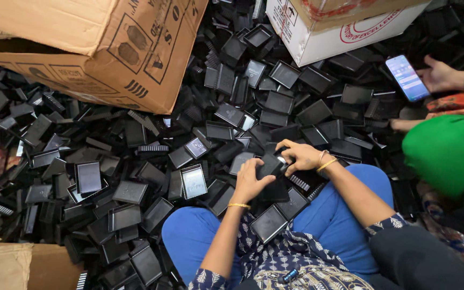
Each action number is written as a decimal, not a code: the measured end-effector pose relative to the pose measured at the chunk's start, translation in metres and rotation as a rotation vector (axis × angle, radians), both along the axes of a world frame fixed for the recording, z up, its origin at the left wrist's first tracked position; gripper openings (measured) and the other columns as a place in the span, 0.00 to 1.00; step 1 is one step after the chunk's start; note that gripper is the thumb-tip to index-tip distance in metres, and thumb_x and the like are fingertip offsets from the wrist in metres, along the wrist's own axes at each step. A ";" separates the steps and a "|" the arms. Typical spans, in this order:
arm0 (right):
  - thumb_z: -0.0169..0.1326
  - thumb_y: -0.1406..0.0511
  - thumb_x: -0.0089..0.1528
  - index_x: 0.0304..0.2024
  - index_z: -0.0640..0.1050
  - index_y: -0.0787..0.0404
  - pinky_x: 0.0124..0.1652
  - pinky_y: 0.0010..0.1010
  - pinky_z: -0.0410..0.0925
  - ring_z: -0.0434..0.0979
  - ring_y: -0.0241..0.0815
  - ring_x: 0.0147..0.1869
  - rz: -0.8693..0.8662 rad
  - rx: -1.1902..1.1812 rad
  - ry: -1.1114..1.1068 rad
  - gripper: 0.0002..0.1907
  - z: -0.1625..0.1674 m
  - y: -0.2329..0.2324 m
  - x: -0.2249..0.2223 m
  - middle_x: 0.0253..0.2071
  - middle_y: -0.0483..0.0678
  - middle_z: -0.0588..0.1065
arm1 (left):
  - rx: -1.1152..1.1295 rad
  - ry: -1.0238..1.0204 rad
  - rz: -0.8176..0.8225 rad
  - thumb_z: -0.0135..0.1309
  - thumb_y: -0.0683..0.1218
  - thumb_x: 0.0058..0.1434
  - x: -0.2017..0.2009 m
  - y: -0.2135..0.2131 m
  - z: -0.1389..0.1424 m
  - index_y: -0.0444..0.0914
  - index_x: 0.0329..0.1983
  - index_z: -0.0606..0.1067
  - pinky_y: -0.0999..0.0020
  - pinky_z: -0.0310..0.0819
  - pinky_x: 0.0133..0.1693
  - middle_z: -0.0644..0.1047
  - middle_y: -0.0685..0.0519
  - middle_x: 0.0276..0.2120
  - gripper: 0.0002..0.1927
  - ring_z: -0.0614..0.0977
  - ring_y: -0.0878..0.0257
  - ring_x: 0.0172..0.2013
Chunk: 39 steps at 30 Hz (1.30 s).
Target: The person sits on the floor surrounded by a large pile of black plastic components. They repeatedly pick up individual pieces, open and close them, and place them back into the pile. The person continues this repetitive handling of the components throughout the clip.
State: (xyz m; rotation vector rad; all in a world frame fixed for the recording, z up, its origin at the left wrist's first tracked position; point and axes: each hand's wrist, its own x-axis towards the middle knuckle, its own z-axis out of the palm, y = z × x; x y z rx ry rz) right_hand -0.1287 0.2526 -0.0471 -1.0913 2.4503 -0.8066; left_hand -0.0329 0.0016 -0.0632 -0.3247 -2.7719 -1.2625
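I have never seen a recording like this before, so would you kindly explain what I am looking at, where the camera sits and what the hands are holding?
There is no machine here. The single picture comes from a camera worn on a person's head, looking down at their own lap and hands. The person sits with blue-trousered knees drawn up amid a large heap of flat black plastic parts, small rectangular trays and covers, that covers the floor. The left hand and the right hand together grip one black piece between them; more pieces lie on the lap. Around the heap stand a brown cardboard box, a white carton and another brown box at the lower left. At the right, someone else in green sits, and their hand holds a phone.
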 end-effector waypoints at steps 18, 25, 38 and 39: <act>0.65 0.75 0.46 0.71 0.51 0.53 0.60 0.31 0.64 0.66 0.40 0.65 -0.179 -0.670 -0.580 0.56 0.019 -0.003 0.010 0.63 0.48 0.64 | 0.272 0.306 0.084 0.68 0.53 0.53 0.006 0.006 0.038 0.37 0.55 0.69 0.57 0.69 0.57 0.74 0.44 0.53 0.31 0.75 0.46 0.55; 0.66 0.75 0.46 0.75 0.50 0.49 0.55 0.30 0.61 0.63 0.40 0.68 -0.196 -0.683 -0.663 0.60 0.020 -0.004 0.013 0.68 0.53 0.64 | 0.120 0.236 -0.083 0.68 0.54 0.52 0.005 0.013 0.053 0.39 0.62 0.71 0.55 0.69 0.58 0.75 0.45 0.55 0.36 0.75 0.45 0.56; 0.61 0.76 0.52 0.76 0.53 0.53 0.57 0.31 0.70 0.70 0.41 0.68 -0.122 -0.880 -0.713 0.53 0.005 -0.005 0.006 0.64 0.54 0.69 | 0.106 0.233 -0.145 0.67 0.54 0.55 0.009 0.014 0.064 0.40 0.68 0.68 0.54 0.68 0.60 0.73 0.42 0.58 0.39 0.73 0.45 0.59; 0.61 0.76 0.54 0.77 0.53 0.54 0.57 0.31 0.69 0.71 0.41 0.65 -0.153 -0.937 -0.729 0.52 0.004 -0.004 0.005 0.64 0.55 0.69 | 0.086 0.269 -0.157 0.68 0.54 0.54 0.010 0.015 0.065 0.39 0.69 0.67 0.54 0.67 0.60 0.72 0.40 0.59 0.41 0.72 0.44 0.59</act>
